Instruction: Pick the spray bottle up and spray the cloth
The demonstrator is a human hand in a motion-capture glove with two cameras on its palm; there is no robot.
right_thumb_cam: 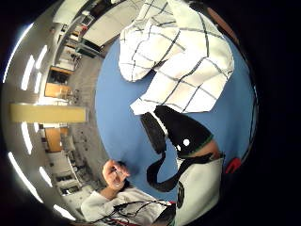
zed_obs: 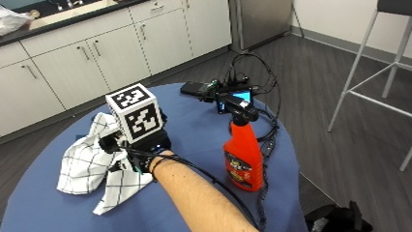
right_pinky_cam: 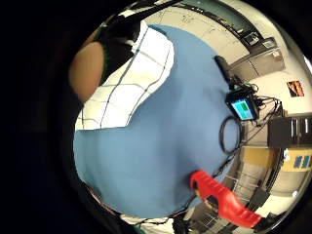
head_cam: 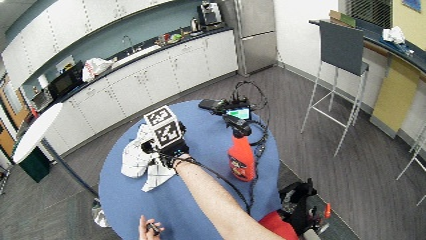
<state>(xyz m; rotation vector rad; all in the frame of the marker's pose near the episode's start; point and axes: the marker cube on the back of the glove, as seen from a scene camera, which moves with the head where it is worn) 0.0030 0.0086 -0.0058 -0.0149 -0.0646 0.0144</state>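
A red spray bottle (zed_obs: 243, 157) with a black nozzle stands upright on the right side of the round blue table (zed_obs: 193, 121). A crumpled white cloth (zed_obs: 83, 162) with dark check lines lies on the left side. My gloved right hand (zed_obs: 143, 153) hovers at the cloth's right edge, well left of the bottle, with fingers relaxed and holding nothing. In the little finger side view the cloth (right_pinky_cam: 129, 80) lies on the table and the bottle (right_pinky_cam: 222, 197) stands apart near the rim. The thumb side view shows the cloth (right_thumb_cam: 178, 61) just beyond my hand (right_thumb_cam: 183, 132).
A black device with a lit screen (zed_obs: 235, 99) and tangled cables (zed_obs: 264, 130) sit at the table's far edge, behind the bottle. The bare left hand (head_cam: 150, 227) holds a small object at the near rim. A stool (head_cam: 339, 55) stands off to the right.
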